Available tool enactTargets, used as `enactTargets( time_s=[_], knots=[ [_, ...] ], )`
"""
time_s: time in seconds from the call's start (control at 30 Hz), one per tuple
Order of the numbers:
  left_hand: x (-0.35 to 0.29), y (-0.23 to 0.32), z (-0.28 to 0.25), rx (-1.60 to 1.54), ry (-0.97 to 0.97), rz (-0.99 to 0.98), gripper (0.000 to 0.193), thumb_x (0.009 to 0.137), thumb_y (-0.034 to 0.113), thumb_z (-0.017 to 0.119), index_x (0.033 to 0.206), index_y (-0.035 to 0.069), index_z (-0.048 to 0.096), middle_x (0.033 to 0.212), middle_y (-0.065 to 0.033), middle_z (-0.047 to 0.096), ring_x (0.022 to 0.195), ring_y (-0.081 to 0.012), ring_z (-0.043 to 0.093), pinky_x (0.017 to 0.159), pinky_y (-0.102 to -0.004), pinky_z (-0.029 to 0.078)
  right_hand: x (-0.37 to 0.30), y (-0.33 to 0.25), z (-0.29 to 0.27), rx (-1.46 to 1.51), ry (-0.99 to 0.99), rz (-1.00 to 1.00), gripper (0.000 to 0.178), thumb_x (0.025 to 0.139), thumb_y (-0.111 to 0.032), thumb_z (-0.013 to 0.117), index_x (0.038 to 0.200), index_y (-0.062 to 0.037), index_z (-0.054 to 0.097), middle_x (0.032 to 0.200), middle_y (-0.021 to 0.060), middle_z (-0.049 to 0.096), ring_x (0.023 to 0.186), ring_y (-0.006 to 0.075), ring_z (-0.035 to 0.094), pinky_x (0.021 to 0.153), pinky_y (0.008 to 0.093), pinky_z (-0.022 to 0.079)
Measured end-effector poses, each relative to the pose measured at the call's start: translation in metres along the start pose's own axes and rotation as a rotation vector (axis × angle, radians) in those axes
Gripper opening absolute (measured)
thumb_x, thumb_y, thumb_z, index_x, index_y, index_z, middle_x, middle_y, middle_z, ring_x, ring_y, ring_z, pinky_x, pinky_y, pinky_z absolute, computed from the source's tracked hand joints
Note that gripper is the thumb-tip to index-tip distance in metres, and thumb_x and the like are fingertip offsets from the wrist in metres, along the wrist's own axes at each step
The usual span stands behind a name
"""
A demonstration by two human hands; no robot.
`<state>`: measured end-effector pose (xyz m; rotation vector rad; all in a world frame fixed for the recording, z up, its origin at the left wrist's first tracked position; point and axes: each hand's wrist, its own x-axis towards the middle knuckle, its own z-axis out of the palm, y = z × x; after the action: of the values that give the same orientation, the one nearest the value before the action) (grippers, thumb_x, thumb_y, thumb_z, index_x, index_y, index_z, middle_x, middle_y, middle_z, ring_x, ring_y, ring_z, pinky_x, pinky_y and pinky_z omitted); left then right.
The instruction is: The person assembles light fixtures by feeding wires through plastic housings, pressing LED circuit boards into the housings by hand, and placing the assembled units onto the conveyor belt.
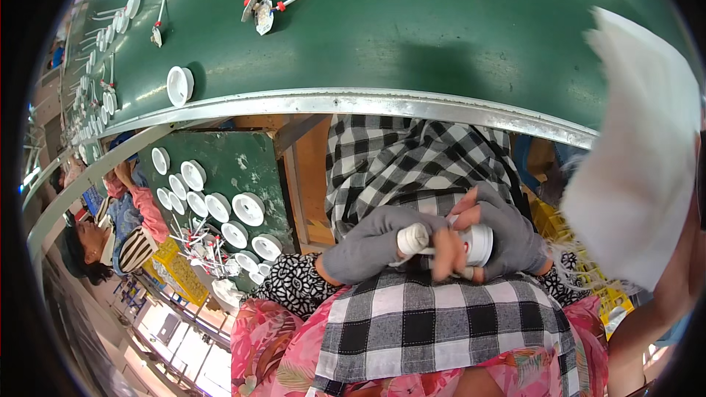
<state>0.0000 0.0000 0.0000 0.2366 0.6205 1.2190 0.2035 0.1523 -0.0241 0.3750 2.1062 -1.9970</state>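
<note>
My right hand (511, 231), in a grey fingerless glove, is closed around a small white cup-shaped housing (481, 245) above my lap. My left hand (368, 246), gloved the same way, meets it from the other side. Its fingers are curled against the housing and partly smeared by motion. White wrapping (412, 238) covers one of its digits. What the left fingertips pinch is hidden. A black-and-white checked cloth (441, 316) lies across my lap beneath both hands.
The green workbench (515, 37) has a metal edge and carries a white cup (179, 86) and wired discs (262, 15). A lower green board (250, 154) holds several white cups and wired pieces. A frayed white sheet (640, 147) and another person's arm (654, 331) are at right. Someone sits far left.
</note>
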Motion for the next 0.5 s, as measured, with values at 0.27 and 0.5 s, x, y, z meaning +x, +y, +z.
enactTargets(
  time_s=[0.27, 0.5],
  knots=[
    [-0.008, 0.009, 0.012, 0.176, 0.192, -0.075, 0.044, 0.103, 0.027, 0.044, 0.067, 0.002, 0.051, 0.070, -0.0014, 0.053, 0.065, -0.0076, 0.041, 0.062, -0.0245, 0.035, 0.003, -0.003, 0.009, 0.139, 0.045, -0.090, 0.054, 0.060, -0.028, 0.087, 0.103, -0.0101, 0.060, 0.106, 0.0110, 0.054, 0.097, 0.0275, 0.055, 0.086, 0.0357, 0.044],
    [-0.013, 0.037, 0.007, 0.269, 0.155, -0.176, 0.043, 0.102, 0.026, 0.045, 0.068, 0.002, 0.055, 0.073, -0.0022, 0.058, 0.067, -0.0082, 0.046, 0.064, -0.0242, 0.038, 0.022, -0.003, 0.010, 0.204, -0.014, -0.124, 0.062, 0.065, -0.049, 0.081, 0.105, -0.0067, 0.059, 0.103, 0.0089, 0.051, 0.101, 0.0257, 0.051, 0.091, 0.0354, 0.039]
  ],
)
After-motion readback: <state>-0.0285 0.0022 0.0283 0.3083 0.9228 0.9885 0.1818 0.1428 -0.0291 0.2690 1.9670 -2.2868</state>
